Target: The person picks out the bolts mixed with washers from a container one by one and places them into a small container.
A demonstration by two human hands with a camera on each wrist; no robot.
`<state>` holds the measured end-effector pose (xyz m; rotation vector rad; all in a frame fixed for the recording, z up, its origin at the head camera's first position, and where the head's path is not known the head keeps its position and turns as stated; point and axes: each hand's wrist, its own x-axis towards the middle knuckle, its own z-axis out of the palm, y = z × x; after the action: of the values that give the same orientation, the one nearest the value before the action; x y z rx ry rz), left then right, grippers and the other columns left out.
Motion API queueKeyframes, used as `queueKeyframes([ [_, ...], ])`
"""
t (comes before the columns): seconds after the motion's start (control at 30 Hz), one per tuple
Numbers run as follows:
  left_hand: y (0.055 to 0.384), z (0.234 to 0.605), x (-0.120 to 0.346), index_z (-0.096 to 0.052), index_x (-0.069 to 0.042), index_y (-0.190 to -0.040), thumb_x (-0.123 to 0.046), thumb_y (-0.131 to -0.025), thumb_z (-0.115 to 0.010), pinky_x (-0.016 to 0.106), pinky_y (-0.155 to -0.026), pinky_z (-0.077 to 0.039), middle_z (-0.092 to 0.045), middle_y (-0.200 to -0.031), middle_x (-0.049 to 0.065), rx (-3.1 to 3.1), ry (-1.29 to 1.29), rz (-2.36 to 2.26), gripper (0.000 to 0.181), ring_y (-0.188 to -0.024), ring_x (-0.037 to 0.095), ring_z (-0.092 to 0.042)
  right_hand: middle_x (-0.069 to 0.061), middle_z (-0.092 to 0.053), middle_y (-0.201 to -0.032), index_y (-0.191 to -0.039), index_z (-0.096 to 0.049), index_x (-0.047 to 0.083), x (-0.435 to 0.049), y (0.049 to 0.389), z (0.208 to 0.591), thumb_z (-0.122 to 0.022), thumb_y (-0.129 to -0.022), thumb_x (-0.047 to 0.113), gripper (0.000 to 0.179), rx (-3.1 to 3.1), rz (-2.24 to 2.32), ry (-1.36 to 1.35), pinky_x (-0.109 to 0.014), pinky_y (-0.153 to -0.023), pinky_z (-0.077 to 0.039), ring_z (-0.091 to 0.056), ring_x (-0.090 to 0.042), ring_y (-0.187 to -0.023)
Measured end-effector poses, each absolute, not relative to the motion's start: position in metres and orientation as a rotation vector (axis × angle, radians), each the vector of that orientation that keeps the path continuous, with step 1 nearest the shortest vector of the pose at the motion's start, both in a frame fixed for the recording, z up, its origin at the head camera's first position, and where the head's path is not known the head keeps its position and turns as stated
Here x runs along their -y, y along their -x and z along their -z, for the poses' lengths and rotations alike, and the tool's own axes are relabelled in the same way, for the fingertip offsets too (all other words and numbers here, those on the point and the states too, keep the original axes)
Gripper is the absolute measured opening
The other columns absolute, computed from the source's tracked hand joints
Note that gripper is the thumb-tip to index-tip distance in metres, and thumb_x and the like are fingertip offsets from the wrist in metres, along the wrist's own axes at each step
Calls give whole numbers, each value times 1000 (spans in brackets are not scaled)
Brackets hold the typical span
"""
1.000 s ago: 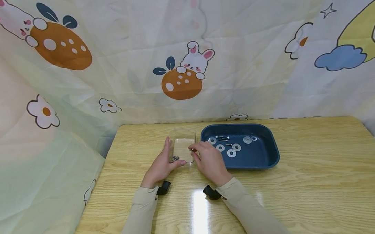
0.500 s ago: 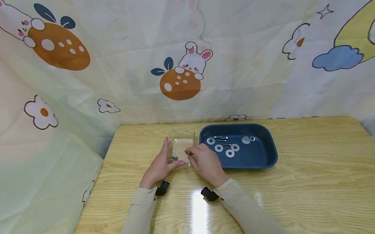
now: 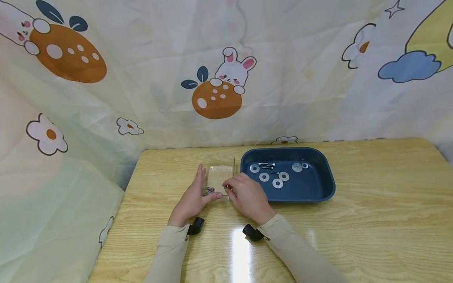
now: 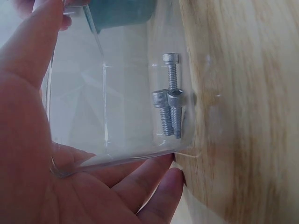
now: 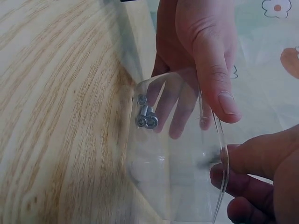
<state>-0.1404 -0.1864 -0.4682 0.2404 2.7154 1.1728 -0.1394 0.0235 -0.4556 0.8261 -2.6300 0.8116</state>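
Observation:
A clear plastic box (image 3: 220, 174) stands on the wooden table; the left wrist view shows three socket-head bolts (image 4: 173, 112) lying inside it. My left hand (image 3: 191, 202) holds the box at its near left corner, fingers along the outer left wall and thumb on the near rim. At the box's near right side, my right hand (image 3: 250, 198) pinches a small metal bolt (image 5: 210, 160) between thumb and forefinger, blurred in the right wrist view and mostly hidden in the head view. Its tips are just over the rim.
Right of the box stands a dark blue tray (image 3: 318, 199). Several flat washers (image 3: 278, 183) and several thin screws (image 3: 267, 167) lie in it. A printed fabric curtain (image 3: 299, 98) hangs behind the table (image 3: 377, 213) and along its left side.
My right hand has moved slightly left with the bolt, further over the box. The left hand keeps its place on the box.

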Motion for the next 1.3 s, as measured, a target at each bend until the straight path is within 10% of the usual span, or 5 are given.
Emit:
queueKeyframes([
  [1.3, 141, 469, 186, 11, -11, -161, -45, -88, -77, 52, -113, -33, -15, -167, 12, -2688, -233, -1224, 119, -145, 33, -34, -4, -70, -98, -105, -77, 11, -49, 145, 440, -75, -91, 11, 14, 2595, -957, -574, -34, -65, -51, -62, -21, -85],
])
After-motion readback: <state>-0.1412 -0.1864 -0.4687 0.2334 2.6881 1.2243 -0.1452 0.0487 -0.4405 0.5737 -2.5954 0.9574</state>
